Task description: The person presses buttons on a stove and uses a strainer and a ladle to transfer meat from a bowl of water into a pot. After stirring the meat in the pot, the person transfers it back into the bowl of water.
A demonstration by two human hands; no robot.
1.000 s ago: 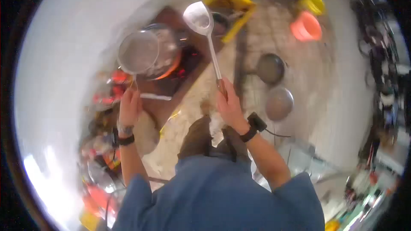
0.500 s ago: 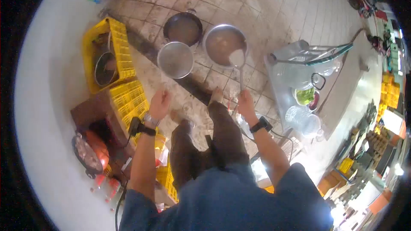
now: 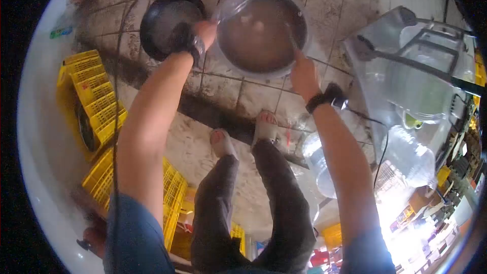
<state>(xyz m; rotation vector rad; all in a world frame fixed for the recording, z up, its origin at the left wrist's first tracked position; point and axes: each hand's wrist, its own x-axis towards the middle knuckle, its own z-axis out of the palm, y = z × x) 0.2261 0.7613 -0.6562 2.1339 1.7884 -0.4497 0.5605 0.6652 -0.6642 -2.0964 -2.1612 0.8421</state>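
Observation:
A large metal basin of brownish liquid stands on the tiled floor, a few pale lumps showing in it. My left hand is closed at the basin's left rim, its fingertips partly hidden. On the opposite side, my right hand is closed around the handle of a ladle, which slants into the liquid; its bowl is hidden there. A dark wok sits left of the basin, partly behind my left wrist.
Yellow plastic crates stand at the left. A dark cable runs down past my left arm. At right are an upturned stool frame and clear plastic containers. My feet are on the floor below the basin.
My view has come closer to the basin. My left hand has moved forward to its rim. The ladle's pale bowl has gone into the liquid. The smaller metal pot can no longer be made out.

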